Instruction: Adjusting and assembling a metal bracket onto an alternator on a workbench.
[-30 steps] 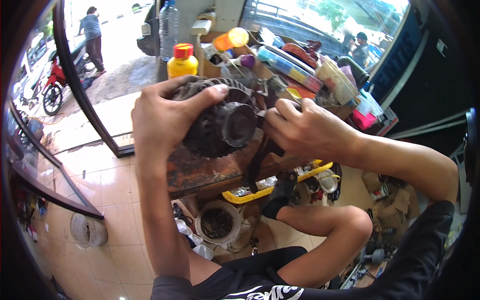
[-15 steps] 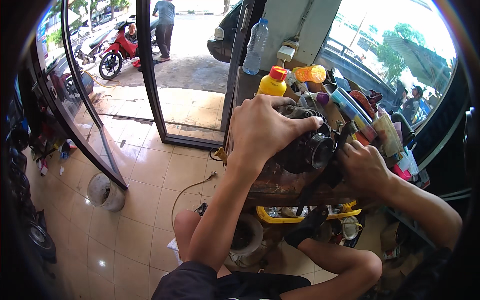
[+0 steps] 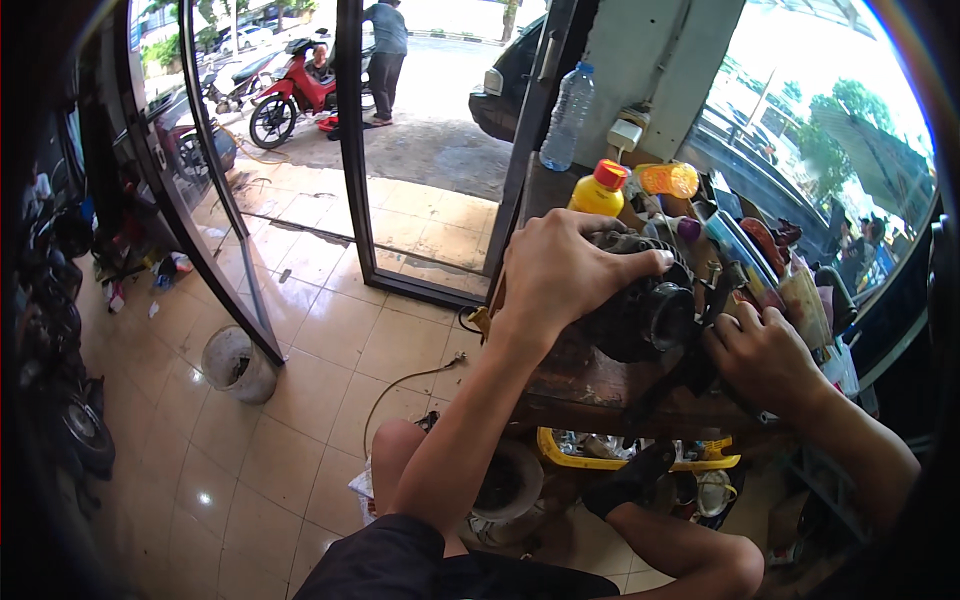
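My left hand (image 3: 560,280) grips a grimy dark cylindrical motor-like part (image 3: 625,335) with a finned body and a pulley (image 3: 668,318), its thumb over the top. The part is on or just over a worn wooden bench (image 3: 560,385). My right hand (image 3: 762,355) is closed on a long dark piece (image 3: 690,375) beside the pulley; its exact shape is hard to make out. A small metal fitting (image 3: 712,275) sticks up between the hands. A yellow bottle with a red cap (image 3: 598,190) stands behind my left hand.
A plastic bottle (image 3: 566,120), orange bottle (image 3: 668,178) and cluttered boxes (image 3: 740,245) line the bench's back. Below are a yellow tray (image 3: 570,458) and buckets (image 3: 238,365). The glass door (image 3: 355,200) shows a red motorbike (image 3: 298,95) and a person (image 3: 385,60) outside.
The view has swung left toward the doorway, so the bench, part and both hands sit farther right in the picture. Both hands keep their hold.
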A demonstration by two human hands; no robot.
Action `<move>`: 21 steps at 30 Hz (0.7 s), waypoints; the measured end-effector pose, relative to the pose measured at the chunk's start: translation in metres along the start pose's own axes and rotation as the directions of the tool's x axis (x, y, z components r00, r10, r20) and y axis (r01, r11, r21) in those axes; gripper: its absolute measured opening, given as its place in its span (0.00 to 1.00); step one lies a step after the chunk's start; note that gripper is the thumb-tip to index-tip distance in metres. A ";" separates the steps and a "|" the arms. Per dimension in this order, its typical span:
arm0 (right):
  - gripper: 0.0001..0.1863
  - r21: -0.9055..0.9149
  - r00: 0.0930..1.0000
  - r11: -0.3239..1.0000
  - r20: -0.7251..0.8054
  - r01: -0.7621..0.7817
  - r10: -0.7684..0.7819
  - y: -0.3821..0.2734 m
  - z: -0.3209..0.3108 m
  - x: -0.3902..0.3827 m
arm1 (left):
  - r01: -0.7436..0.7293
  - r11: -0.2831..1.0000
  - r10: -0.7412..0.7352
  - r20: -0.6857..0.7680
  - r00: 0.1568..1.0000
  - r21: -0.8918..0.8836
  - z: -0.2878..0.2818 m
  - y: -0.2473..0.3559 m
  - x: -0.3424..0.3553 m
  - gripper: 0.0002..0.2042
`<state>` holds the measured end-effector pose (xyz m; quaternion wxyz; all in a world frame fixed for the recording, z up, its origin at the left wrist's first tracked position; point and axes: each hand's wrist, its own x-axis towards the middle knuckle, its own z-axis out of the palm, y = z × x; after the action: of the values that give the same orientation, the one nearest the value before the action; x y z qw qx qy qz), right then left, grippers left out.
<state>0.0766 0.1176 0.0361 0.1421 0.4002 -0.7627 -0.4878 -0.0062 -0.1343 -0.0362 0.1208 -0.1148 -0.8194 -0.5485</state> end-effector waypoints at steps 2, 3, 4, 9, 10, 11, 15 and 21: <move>0.06 -0.044 0.999 0.998 -0.017 0.045 -0.046 0.003 -0.001 0.003 | 0.024 1.000 -0.024 -0.015 1.000 -0.005 -0.002 -0.001 -0.001 0.44; 0.06 -0.064 1.000 0.998 -0.001 0.023 -0.023 0.005 0.000 0.003 | 0.016 1.000 -0.016 -0.003 1.000 -0.018 -0.002 0.000 0.000 0.44; 0.06 -0.083 1.000 0.997 0.017 -0.002 0.004 0.006 0.001 0.005 | 0.006 0.999 -0.006 0.011 1.000 -0.032 -0.002 0.000 0.001 0.45; 0.11 0.114 0.969 0.991 0.243 -0.076 0.046 0.019 0.008 0.022 | 0.003 1.000 -0.003 -0.002 1.000 0.004 -0.006 -0.001 0.002 0.44; 0.11 0.245 0.950 0.961 0.307 -0.128 0.048 0.025 0.003 0.027 | 0.015 1.000 -0.015 0.019 1.000 0.010 -0.005 -0.001 0.002 0.44; 0.11 0.244 0.950 0.962 0.307 -0.126 0.046 0.028 -0.004 0.030 | 0.016 1.000 -0.016 0.018 1.000 0.007 -0.005 -0.001 0.003 0.44; 0.10 0.359 0.950 0.911 0.297 -0.201 0.093 0.025 0.002 0.023 | -0.002 1.000 0.002 0.024 1.000 0.015 -0.007 -0.005 0.006 0.45; 0.09 0.126 0.990 0.986 0.101 -0.109 0.096 0.026 -0.010 0.027 | 0.042 0.996 -0.041 0.020 0.999 -0.076 -0.008 -0.021 0.008 0.47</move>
<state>0.0531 0.0960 0.0590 0.1041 0.3454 -0.8186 -0.4469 -0.0198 -0.1496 -0.0489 0.0972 -0.1075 -0.8010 -0.5808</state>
